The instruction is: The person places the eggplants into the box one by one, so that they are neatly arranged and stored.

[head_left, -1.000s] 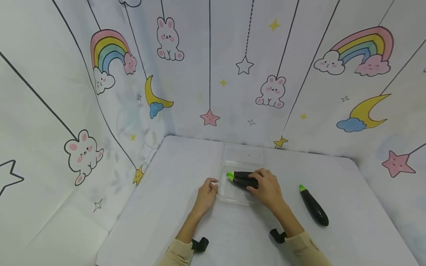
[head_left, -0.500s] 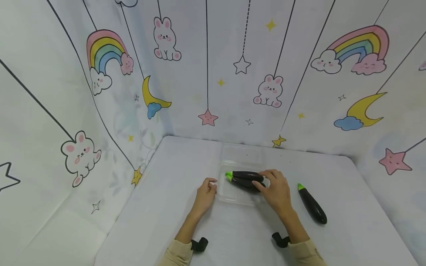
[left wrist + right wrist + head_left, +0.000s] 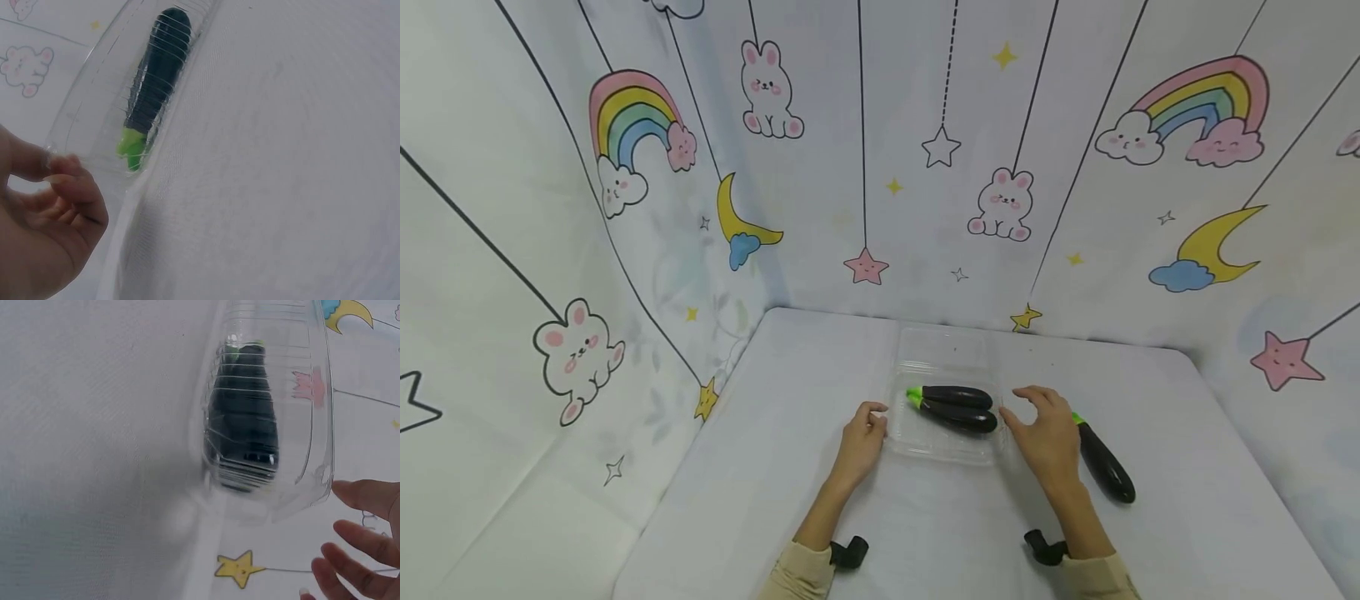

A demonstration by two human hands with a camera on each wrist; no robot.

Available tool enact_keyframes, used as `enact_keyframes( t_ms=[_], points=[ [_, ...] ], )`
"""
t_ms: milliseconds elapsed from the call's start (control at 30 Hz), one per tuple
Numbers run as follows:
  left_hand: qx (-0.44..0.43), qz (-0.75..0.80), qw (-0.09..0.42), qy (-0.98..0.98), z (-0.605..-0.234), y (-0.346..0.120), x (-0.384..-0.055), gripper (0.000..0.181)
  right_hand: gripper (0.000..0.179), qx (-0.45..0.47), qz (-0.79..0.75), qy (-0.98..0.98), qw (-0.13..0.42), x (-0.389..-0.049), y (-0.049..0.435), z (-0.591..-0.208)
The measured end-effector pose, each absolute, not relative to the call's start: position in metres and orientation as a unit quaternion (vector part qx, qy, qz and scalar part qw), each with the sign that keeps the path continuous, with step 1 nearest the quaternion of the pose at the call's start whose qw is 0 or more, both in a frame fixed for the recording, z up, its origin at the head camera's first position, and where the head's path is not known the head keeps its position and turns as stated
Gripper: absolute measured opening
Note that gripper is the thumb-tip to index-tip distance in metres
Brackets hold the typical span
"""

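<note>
- The left hand (image 3: 861,442) pinches, between thumb and fingers, the near rim of a clear, ribbed, rectangular plastic container (image 3: 917,442).
- The right hand (image 3: 1047,433) is at the container's opposite side, holding nothing; its thumb and fingers are spread apart and loosely bent. One fingertip is at the container's rim, and I cannot tell whether it touches.
- Between the hands, inside the container, lie two glossy black, elongated eggplants with bright green stem ends (image 3: 958,418). They lie side by side, green ends toward the left hand, rounded ends toward the right.
- A clear plastic lid (image 3: 943,346) lies beyond the container, farther from the person than both hands.
- A third glossy black eggplant (image 3: 1107,462) lies outside the container, just to the right of the right hand, which partly covers its green tip.
- Beneath the hands is a white-covered table (image 3: 775,467).
- Beige sleeves (image 3: 801,571) cover the forearms, with a black wrist device (image 3: 850,552) beside each cuff.
</note>
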State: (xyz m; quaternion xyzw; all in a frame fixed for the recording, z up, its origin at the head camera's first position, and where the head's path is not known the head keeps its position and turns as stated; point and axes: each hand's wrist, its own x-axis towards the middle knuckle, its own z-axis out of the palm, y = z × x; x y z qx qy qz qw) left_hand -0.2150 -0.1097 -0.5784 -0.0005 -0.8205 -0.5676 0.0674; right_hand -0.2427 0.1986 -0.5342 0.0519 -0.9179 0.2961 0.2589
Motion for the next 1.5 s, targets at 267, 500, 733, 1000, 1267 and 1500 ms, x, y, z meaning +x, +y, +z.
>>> enact_keyframes(
  t_ms=[267, 500, 733, 1000, 1267, 1500],
  points=[
    [-0.003, -0.57, 0.066, -0.819, -0.578, -0.11, -0.214, 0.025, 0.043, -0.02, 0.294, -0.928, 0.228, -0.238, 0.216, -0.537],
    [-0.002, -0.571, 0.066, -0.818, -0.578, -0.109, -0.213, 0.025, 0.05, -0.059, 0.286, -0.937, 0.193, -0.236, 0.233, -0.537],
    [0.0, -0.569, 0.065, -0.82, -0.577, -0.109, -0.213, 0.025, 0.052, -0.067, 0.279, -0.941, 0.182, -0.231, 0.248, -0.538],
    [0.002, -0.575, 0.056, -0.816, -0.577, -0.109, -0.214, 0.027, 0.058, -0.107, 0.275, -0.946, 0.139, -0.232, 0.268, -0.539],
    [-0.003, -0.58, 0.054, -0.813, -0.576, -0.109, -0.214, 0.028, 0.062, -0.143, 0.266, -0.95, 0.084, -0.238, 0.294, -0.544],
    [0.001, -0.579, 0.054, -0.813, -0.576, -0.109, -0.213, 0.027, 0.066, -0.159, 0.273, -0.948, 0.037, -0.238, 0.31, -0.548]
  ],
)
